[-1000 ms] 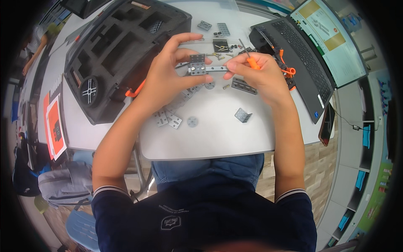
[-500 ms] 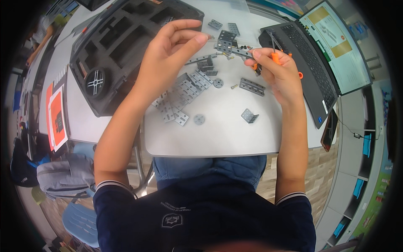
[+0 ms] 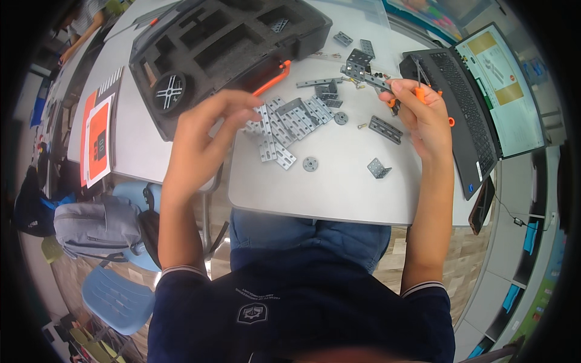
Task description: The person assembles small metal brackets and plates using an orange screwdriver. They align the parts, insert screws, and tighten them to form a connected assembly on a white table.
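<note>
My right hand (image 3: 423, 115) pinches the end of a grey perforated beam (image 3: 376, 80), with a dark angled bracket (image 3: 358, 59) attached at its far end. Tucked among the same fingers is an orange-handled tool (image 3: 420, 94) with a thin dark shaft pointing up. My left hand (image 3: 212, 133), slightly blurred, hovers by the left side of some grey perforated metal plates (image 3: 296, 120). Its thumb and fingers are bent and apart, with nothing visible between them. Just beyond its fingertips, an orange rod-like tool (image 3: 273, 80) lies along the black case's edge.
Behind my left hand stands a black foam-lined case (image 3: 224, 54) with a round black wheel (image 3: 170, 92). An open laptop (image 3: 454, 91) is at right. Loose pieces include a slotted channel (image 3: 385, 129), an angle bracket (image 3: 379, 169) and a round disc (image 3: 310, 164).
My left hand has pulled back toward me and left, from near the bracket to beside the plates. The orange rod-like tool now shows. The right hand keeps its grip as the view shifts.
</note>
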Available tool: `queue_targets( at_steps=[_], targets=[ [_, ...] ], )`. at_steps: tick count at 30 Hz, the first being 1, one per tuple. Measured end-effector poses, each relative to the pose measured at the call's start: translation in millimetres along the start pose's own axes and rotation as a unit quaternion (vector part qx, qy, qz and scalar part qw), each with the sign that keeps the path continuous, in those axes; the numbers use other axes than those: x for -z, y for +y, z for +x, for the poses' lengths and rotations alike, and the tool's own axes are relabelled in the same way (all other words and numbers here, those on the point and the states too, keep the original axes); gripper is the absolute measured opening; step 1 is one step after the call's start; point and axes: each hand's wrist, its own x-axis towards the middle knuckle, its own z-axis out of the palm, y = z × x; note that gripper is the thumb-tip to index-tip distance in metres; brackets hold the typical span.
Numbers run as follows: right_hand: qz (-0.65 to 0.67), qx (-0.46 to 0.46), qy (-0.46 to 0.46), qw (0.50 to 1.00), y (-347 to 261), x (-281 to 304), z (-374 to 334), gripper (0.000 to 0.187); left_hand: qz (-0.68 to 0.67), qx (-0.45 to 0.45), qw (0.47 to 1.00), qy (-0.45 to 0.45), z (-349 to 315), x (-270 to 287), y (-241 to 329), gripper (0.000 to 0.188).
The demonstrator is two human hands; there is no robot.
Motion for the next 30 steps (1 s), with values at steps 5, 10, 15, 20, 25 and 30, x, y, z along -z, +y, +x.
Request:
queue_targets(
  at_steps=[5, 10, 15, 20, 25, 30],
  targets=[
    [0.001, 0.001, -0.008, 1.0, 2, 2, -1, 0.023, 0.239, -0.124, 0.962, 0.029, -19, -5, -19, 0.034],
    [-0.001, 0.005, -0.021, 1.0, 4, 4, 1, 0.024, 0.254, -0.1, 0.962, 0.01, -29, -12, -22, 0.036],
    [0.004, 0.008, -0.02, 1.0, 4, 2, 2, 0.028, 0.252, -0.071, 0.965, 0.002, -30, -15, -23, 0.033],
    [-0.003, 0.001, -0.019, 1.0, 1, 0, -1, 0.028, 0.238, -0.038, 0.971, 0.001, -34, -18, -23, 0.036],
    [-0.003, 0.002, -0.026, 1.0, 2, 0, 0, 0.028, 0.247, -0.078, 0.966, 0.008, -35, -26, -16, 0.058],
    [-0.002, 0.001, -0.029, 1.0, 5, 2, 2, 0.027, 0.266, -0.096, 0.959, -0.032, -27, -27, -16, 0.073]
  ],
)
